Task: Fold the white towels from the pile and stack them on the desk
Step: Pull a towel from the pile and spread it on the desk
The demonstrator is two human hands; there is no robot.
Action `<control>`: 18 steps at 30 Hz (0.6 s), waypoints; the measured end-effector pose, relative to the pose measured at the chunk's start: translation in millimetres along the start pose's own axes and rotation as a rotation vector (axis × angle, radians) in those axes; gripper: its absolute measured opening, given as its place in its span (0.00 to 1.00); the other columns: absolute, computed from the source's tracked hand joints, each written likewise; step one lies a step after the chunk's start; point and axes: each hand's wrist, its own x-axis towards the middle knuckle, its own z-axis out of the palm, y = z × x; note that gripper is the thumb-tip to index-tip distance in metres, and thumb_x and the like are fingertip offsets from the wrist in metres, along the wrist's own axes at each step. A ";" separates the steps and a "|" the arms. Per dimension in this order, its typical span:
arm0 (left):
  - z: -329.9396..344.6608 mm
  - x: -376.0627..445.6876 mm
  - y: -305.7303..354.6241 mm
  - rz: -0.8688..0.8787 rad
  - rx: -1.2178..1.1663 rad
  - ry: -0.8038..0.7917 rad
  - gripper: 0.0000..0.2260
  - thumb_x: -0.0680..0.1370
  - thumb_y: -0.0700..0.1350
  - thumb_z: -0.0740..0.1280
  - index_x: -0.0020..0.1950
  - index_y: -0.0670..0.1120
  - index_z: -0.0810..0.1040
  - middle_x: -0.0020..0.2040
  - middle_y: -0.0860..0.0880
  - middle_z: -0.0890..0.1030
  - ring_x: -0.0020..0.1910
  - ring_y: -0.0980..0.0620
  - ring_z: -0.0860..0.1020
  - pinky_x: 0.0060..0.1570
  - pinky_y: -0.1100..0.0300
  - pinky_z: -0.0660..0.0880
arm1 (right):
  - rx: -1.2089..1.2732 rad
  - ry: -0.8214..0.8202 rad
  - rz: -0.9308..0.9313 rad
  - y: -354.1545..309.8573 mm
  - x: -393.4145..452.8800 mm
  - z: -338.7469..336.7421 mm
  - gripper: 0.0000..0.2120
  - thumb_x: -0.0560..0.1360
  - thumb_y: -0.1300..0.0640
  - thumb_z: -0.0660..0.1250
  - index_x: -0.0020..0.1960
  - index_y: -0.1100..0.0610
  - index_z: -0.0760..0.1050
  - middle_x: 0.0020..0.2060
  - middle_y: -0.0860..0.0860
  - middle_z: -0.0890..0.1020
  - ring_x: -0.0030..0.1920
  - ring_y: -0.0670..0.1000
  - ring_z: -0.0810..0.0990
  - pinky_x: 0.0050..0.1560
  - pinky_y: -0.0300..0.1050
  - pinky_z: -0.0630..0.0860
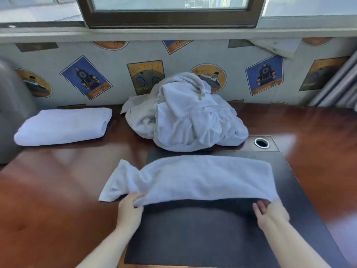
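- Head view: a white towel (193,176) lies as a long band across the far part of a dark mat (202,235) on the reddish-brown bench (58,190). Its left end goes over the mat's edge and is wrinkled.
- The left hand (129,206) holds the near edge of this towel, close to the left end; the grip is closed on the cloth, with the thumb on top.
- The right hand (270,211) is at the near right corner of the same towel. The cloth lies over the hand and the fingers show beneath it, so this grip also holds the towel.
- Behind the mat, against the wall, is the pile of unfolded white towels (185,115).
- A folded towel (61,126) rests at the far left of the bench, well apart from the pile.
- A round cable hole (261,142) is just beside the pile, on its right.
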 end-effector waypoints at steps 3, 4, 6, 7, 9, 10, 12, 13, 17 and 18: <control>14.2 -12.9 -8.5 -0.461 -0.317 0.245 0.13 0.74 0.31 0.64 0.54 0.44 0.79 0.55 0.44 0.80 0.52 0.43 0.79 0.54 0.50 0.76 | -0.074 -0.119 0.263 33.0 -2.4 -0.5 0.28 0.81 0.51 0.63 0.76 0.60 0.60 0.69 0.58 0.71 0.69 0.58 0.72 0.64 0.60 0.72; 16.1 -10.9 -3.9 -0.603 -0.508 0.290 0.09 0.75 0.32 0.65 0.53 0.41 0.78 0.54 0.43 0.80 0.50 0.43 0.80 0.51 0.50 0.77 | -0.100 -0.168 0.306 39.8 -4.2 5.0 0.30 0.79 0.51 0.66 0.76 0.61 0.59 0.68 0.58 0.71 0.68 0.59 0.72 0.64 0.60 0.72; 16.0 -2.8 8.9 -0.793 -0.819 0.212 0.06 0.77 0.36 0.67 0.53 0.37 0.76 0.53 0.40 0.79 0.52 0.42 0.79 0.51 0.51 0.77 | -0.116 -0.226 0.343 42.9 -6.3 19.5 0.30 0.77 0.51 0.69 0.73 0.62 0.63 0.65 0.59 0.73 0.64 0.58 0.76 0.65 0.55 0.73; 14.6 3.0 14.2 -0.839 -0.902 0.146 0.09 0.77 0.39 0.68 0.56 0.38 0.76 0.54 0.41 0.79 0.54 0.43 0.79 0.54 0.51 0.76 | -0.115 -0.226 0.355 40.5 -6.5 28.2 0.28 0.76 0.51 0.71 0.70 0.62 0.67 0.63 0.59 0.75 0.60 0.56 0.79 0.63 0.51 0.75; 13.0 14.2 23.9 -0.877 -0.969 0.078 0.13 0.77 0.44 0.70 0.59 0.41 0.74 0.53 0.43 0.78 0.53 0.44 0.78 0.56 0.53 0.76 | -0.129 -0.171 0.354 33.1 -4.5 44.9 0.18 0.74 0.51 0.73 0.59 0.59 0.75 0.50 0.56 0.81 0.40 0.50 0.84 0.49 0.40 0.77; 12.9 20.0 29.5 -0.875 -0.972 0.062 0.12 0.78 0.45 0.70 0.57 0.42 0.73 0.51 0.44 0.78 0.50 0.45 0.78 0.53 0.54 0.76 | -0.124 -0.130 0.351 29.9 -1.3 51.7 0.12 0.74 0.52 0.73 0.52 0.57 0.76 0.41 0.52 0.82 0.29 0.46 0.81 0.39 0.35 0.74; 14.0 32.1 40.5 -0.867 -0.977 0.017 0.05 0.81 0.42 0.64 0.54 0.42 0.72 0.43 0.43 0.75 0.40 0.47 0.74 0.44 0.60 0.73 | -0.087 -0.098 0.361 26.8 7.6 57.8 0.10 0.74 0.53 0.73 0.39 0.53 0.73 0.29 0.45 0.76 0.23 0.43 0.70 0.27 0.32 0.64; 13.8 38.5 44.1 -0.871 -1.002 0.011 0.04 0.82 0.41 0.63 0.54 0.42 0.71 0.41 0.44 0.74 0.38 0.48 0.74 0.40 0.61 0.72 | -0.057 -0.091 0.360 25.0 12.5 58.7 0.13 0.74 0.53 0.73 0.36 0.52 0.70 0.27 0.44 0.72 0.23 0.43 0.66 0.26 0.32 0.61; 2.8 55.2 54.4 -0.956 -1.399 -0.019 0.12 0.77 0.43 0.69 0.59 0.43 0.78 0.48 0.45 0.84 0.44 0.48 0.83 0.37 0.54 0.78 | 0.011 -0.123 0.322 15.9 7.5 58.4 0.09 0.70 0.54 0.74 0.40 0.52 0.73 0.27 0.45 0.77 0.28 0.45 0.74 0.30 0.37 0.71; -0.6 57.9 59.7 -0.954 -1.450 -0.056 0.10 0.77 0.43 0.68 0.57 0.42 0.78 0.46 0.44 0.85 0.42 0.47 0.83 0.35 0.54 0.79 | 0.065 -0.150 0.324 11.6 0.6 59.8 0.07 0.71 0.55 0.73 0.44 0.54 0.75 0.32 0.47 0.80 0.34 0.47 0.79 0.35 0.40 0.75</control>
